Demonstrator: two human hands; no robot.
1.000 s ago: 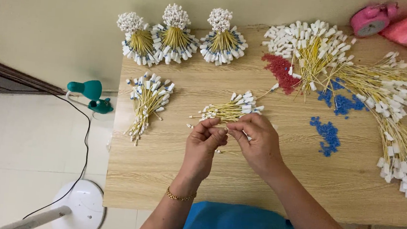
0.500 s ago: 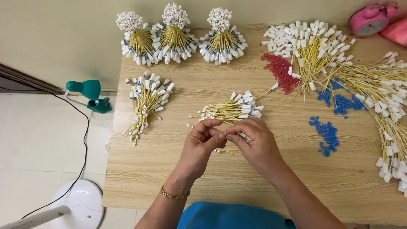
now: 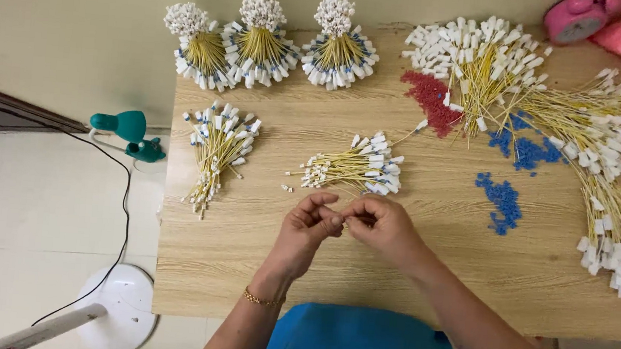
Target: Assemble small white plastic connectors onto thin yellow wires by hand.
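My left hand (image 3: 309, 228) and my right hand (image 3: 384, 227) meet over the middle of the wooden table (image 3: 258, 260), fingertips pinched together on a small white piece that is mostly hidden between them. Just beyond my fingers lies a loose bundle of thin yellow cords with white tags and white end caps (image 3: 354, 170). A second loose bundle (image 3: 217, 151) lies to the left. A tiny white cap (image 3: 287, 188) rests on the wood near my left hand.
Three tied bundles (image 3: 263, 35) stand along the far edge. A big heap of cords (image 3: 555, 121) fills the right side, with red (image 3: 431, 99) and blue bits (image 3: 503, 199). A pink object (image 3: 579, 17) sits top right; a green lamp (image 3: 129, 130) and a white fan base (image 3: 115, 314) stand on the floor.
Both hands have stayed together at the table's middle, fingers shifting slightly around the small piece. The bundles have not moved.
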